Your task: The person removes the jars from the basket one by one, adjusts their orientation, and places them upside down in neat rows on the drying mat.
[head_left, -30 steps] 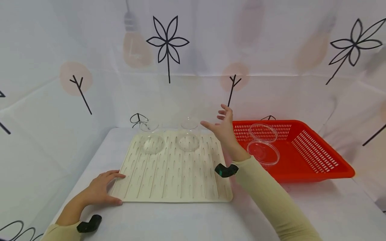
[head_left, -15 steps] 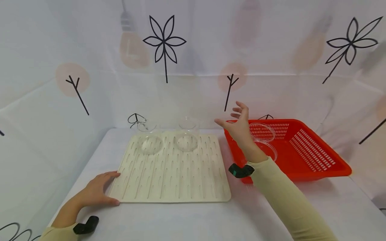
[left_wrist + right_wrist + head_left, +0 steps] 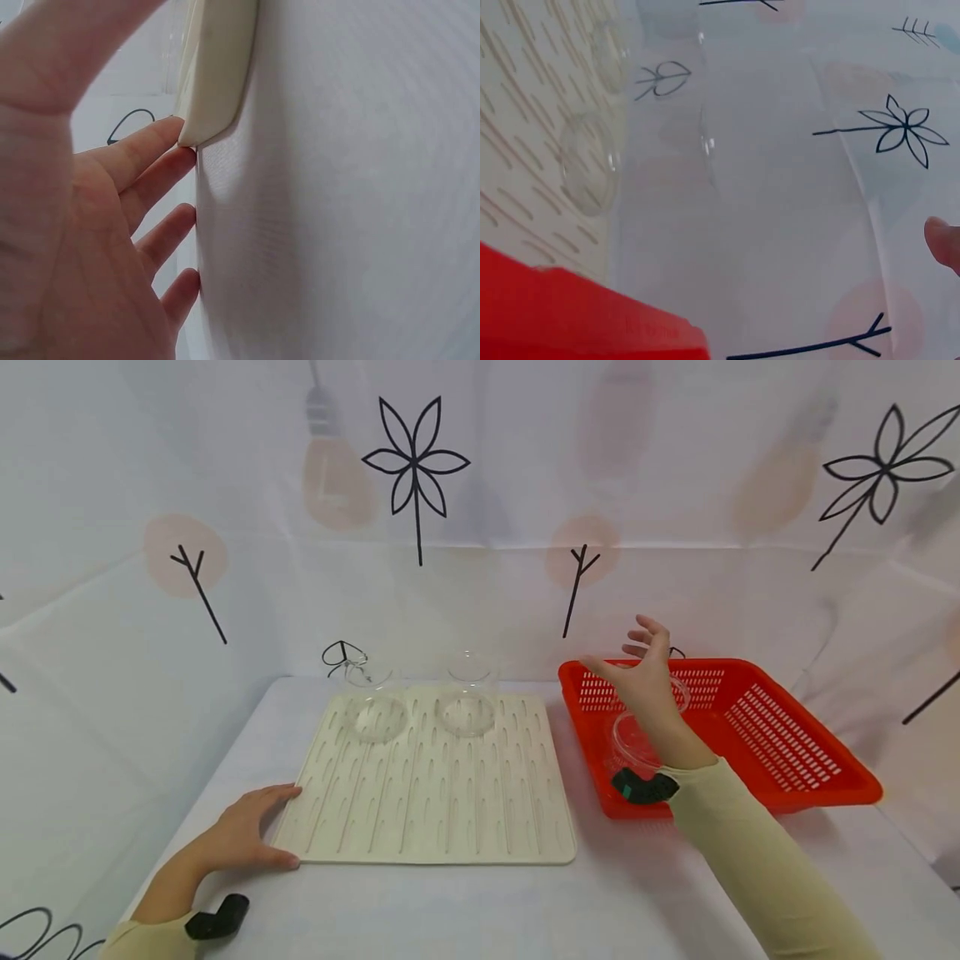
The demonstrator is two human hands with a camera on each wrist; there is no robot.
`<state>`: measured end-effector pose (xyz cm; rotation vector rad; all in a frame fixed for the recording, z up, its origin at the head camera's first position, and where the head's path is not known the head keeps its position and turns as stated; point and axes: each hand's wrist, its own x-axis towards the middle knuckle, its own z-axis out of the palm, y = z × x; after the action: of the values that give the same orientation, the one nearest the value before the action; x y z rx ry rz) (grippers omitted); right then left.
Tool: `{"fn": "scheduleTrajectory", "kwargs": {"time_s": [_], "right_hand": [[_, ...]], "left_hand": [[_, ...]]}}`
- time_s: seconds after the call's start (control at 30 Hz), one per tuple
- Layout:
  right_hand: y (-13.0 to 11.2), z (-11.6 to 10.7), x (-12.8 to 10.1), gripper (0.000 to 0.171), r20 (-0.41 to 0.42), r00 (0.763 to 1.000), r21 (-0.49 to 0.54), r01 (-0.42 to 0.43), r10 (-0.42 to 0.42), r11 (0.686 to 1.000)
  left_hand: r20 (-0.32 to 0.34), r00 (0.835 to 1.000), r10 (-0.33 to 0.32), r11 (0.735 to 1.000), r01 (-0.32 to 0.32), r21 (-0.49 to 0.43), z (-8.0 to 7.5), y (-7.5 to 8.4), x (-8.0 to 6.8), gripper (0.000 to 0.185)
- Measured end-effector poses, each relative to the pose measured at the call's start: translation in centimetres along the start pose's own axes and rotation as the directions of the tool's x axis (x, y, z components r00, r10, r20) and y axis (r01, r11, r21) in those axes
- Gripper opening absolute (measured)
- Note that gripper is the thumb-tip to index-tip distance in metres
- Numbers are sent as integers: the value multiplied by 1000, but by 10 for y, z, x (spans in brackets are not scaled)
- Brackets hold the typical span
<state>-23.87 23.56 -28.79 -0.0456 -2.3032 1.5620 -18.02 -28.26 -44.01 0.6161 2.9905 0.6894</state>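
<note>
My left hand [image 3: 251,831] rests flat on the table, fingers straight, touching the near left corner of a cream ribbed drying mat [image 3: 427,785]; the left wrist view shows its fingertips [image 3: 161,161] against the mat's corner [image 3: 214,90]. Two clear glass pieces stand at the mat's far edge: a jug-like one [image 3: 372,702] and a beaker-like one [image 3: 468,697]. My right hand [image 3: 637,681] hovers open, fingers spread, above the left part of a red slotted basket [image 3: 780,735]. A clear round dish [image 3: 637,743] lies in the basket, partly hidden by that hand.
A white cloth covers the table [image 3: 480,902] and the back walls, printed with black flowers and twigs. The basket stands right of the mat with a narrow gap between them. Black wrist cameras sit on both sleeves.
My right hand has moved right, from above the mat's far right corner to over the basket. The left hand has stayed on the mat's corner.
</note>
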Motion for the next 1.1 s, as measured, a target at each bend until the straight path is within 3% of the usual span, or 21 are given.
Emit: {"fn": "scheduleTrajectory", "kwargs": {"time_s": [0.4, 0.53, 0.83, 1.1], "right_hand": [[15, -34, 4, 88, -15, 1000, -68, -8, 7, 998], [28, -45, 10, 91, -21, 1000, -98, -23, 21, 995], [36, -63, 8, 94, -31, 996, -109, -92, 90, 990], [47, -79, 12, 93, -55, 994, -145, -104, 97, 984]], "left_hand": [[-2, 1000, -2, 1000, 2, -6, 1, -1, 0, 101], [-3, 1000, 3, 1000, -3, -8, -1, 0, -1, 100], [-9, 1000, 5, 1000, -5, -18, 1, -1, -1, 100], [-15, 1000, 21, 999, -22, -29, 1, -2, -1, 97]]}}
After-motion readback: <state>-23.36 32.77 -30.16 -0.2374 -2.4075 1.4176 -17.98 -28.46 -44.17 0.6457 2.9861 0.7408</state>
